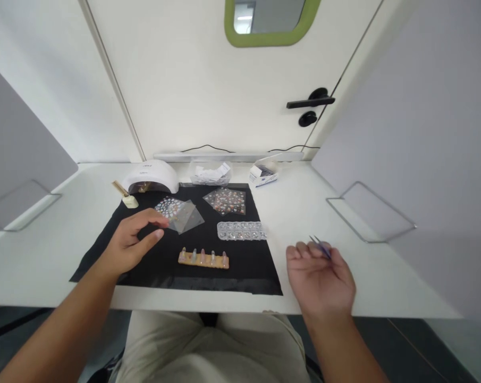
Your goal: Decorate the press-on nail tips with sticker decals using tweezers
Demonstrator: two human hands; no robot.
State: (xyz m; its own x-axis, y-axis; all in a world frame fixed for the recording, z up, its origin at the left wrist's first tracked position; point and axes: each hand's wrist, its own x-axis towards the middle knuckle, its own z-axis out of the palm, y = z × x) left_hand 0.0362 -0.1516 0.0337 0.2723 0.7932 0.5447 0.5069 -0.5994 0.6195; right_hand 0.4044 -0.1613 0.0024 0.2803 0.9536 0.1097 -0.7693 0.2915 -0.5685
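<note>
My left hand (134, 242) hovers over the left part of the black mat, thumb and fingers apart, holding nothing. Just beyond its fingertips lie clear sheets of nail stickers (186, 215). My right hand (322, 271) rests palm up on the white table, right of the mat, its fingers curled around tweezers (322, 246) whose tips point away from me. Between the hands, a tan display strip (203, 260) carries several upright false nails. Behind it sits a clear compartment case (241, 231) with small shiny bits inside. A second group of sticker sheets (226, 201) lies farther back.
A white nail lamp (152, 175) stands at the mat's back left, beside a polish bottle (129, 200) with a gold cap. At the back are a clear tub (210, 173) of white packets and a small open box (263, 173). Wire frames stand at both sides.
</note>
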